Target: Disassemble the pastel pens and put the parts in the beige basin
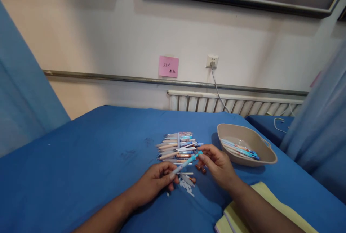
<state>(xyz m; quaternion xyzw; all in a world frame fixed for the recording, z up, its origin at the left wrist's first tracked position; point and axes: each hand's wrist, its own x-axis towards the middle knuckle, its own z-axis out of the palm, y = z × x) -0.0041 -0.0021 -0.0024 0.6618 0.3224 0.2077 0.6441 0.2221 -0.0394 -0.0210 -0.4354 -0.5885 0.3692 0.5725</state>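
A light-blue and white pen [186,163] slants up to the right between my hands. My left hand [159,178] is closed around its lower end. At the upper end, my right hand [217,162] pinches the turquoise top [199,153]; I cannot tell whether this top is joined to the barrel. Just behind lies a pile of pens and pen parts [177,144] in white, beige, blue and brown. Small white pieces [186,185] are scattered below my left fingers. Brown caps [201,169] lie under my right hand.
At the right stands a beige basin [247,135] with several pens [239,149] inside. A folded yellow cloth [238,216] lies under my right forearm. The blue-covered table [81,161] reaches towards a radiator [200,102] and a wall. Blue curtains [24,81] hang at both sides.
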